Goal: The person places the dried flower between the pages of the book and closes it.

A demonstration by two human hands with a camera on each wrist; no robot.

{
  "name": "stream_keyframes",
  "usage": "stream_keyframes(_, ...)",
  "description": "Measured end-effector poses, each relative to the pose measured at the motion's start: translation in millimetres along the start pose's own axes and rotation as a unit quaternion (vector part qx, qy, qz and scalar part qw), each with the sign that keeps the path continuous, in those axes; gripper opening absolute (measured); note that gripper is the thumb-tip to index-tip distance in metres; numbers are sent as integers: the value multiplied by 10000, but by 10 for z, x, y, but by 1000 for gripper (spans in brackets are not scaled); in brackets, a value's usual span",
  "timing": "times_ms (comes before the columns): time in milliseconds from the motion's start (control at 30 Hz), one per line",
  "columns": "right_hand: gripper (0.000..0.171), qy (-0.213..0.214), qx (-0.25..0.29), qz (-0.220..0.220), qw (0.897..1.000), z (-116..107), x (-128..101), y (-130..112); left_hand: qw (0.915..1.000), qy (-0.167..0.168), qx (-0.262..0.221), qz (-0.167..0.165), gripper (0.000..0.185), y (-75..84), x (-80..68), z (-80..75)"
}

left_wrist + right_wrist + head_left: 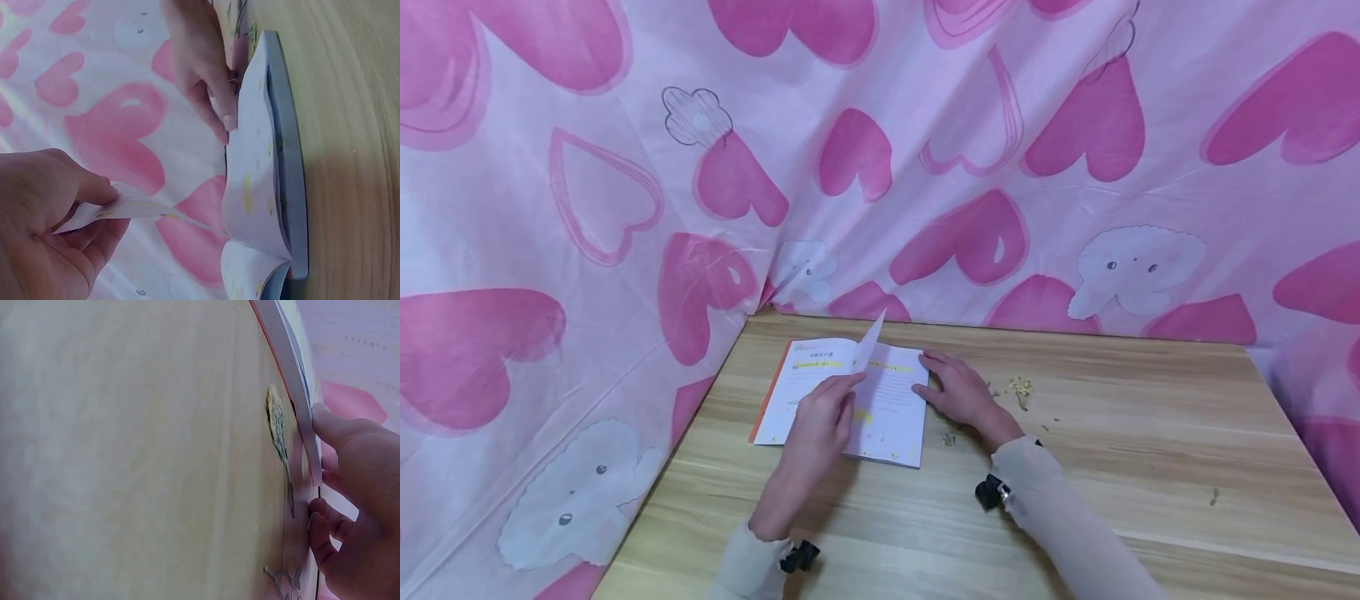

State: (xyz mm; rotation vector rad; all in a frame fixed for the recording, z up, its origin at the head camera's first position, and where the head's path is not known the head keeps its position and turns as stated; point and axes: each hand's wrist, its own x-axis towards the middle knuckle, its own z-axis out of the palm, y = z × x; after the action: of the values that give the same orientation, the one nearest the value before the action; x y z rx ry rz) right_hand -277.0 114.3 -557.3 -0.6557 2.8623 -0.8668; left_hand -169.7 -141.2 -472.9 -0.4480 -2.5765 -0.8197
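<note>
pinching page (pixel 134 206), left hand (pixel 820 421)

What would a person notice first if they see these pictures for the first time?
First the pink cloth with big hearts, which hangs behind and to the left of the wooden table. Next an open booklet lying at the table's far left; the left hand pinches one lifted page, while the right hand rests on the right-hand page. A small dried flower lies just right of the booklet.
</note>
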Motion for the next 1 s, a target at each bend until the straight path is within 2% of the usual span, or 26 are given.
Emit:
stream_keyframes(133, 69, -3, 23, 25, 10000, -11, -13, 0, 9998, 178, 34, -39, 37, -55, 9, -64)
stream_keyframes(300, 69, -34, 41, 76, 10000, -10, -25, -16, 9975, 699, 76, -7, 33, -192, -2, -181)
stream_keyframes(567, 71, -108, 165, -1, 9998, 14, -17, -5, 9889, 1369, 278, -507, 25, -633, -109, -344)
stream_keyframes(767, 72, -153, 332, -6, 9993, 8, -18, 24, 9848, 1375, 873, -596, 23, -914, -221, -335)
stream_keyframes(1000, 75, -141, 447, 170, 9988, -6, -48, 44, 9846, 963, 970, -1091, 22, -1076, -281, -278)
